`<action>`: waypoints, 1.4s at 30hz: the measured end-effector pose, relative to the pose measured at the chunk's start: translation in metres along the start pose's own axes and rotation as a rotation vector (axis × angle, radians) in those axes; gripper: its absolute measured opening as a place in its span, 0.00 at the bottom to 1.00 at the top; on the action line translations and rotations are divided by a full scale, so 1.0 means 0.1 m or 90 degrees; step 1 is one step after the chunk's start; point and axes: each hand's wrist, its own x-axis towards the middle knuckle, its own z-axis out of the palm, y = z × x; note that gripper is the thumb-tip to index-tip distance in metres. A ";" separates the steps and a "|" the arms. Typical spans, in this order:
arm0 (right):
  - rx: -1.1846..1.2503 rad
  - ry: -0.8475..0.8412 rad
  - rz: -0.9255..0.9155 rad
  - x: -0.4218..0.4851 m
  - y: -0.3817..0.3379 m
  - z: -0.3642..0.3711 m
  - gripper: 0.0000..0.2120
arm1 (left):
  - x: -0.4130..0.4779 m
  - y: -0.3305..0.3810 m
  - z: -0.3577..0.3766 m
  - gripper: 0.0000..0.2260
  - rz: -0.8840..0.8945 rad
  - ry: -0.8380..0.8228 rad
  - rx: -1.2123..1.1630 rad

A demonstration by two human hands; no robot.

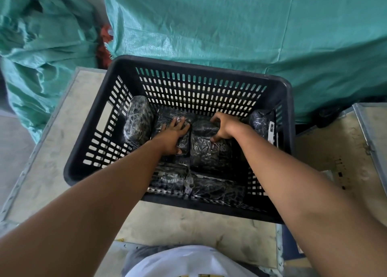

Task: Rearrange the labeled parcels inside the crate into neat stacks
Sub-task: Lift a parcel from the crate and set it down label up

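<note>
A black slotted plastic crate holds several black parcels wrapped in shiny film. My left hand lies flat, fingers spread, on a parcel in the middle of the crate. My right hand grips the far end of the neighbouring parcel, thumb on its near side. One parcel stands on edge against the left wall. Another parcel, with a white label, leans in the far right corner. Two more parcels lie along the crate's near wall.
The crate rests on a worn wooden surface with metal edging. Big green woven sacks press against the crate's far side and pile up at the left. A second metal-edged board lies to the right.
</note>
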 end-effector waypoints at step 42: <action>0.747 0.235 -0.307 -1.04 0.02 -0.21 0.26 | -0.31 0.06 -0.67 0.29 0.193 -0.232 -1.149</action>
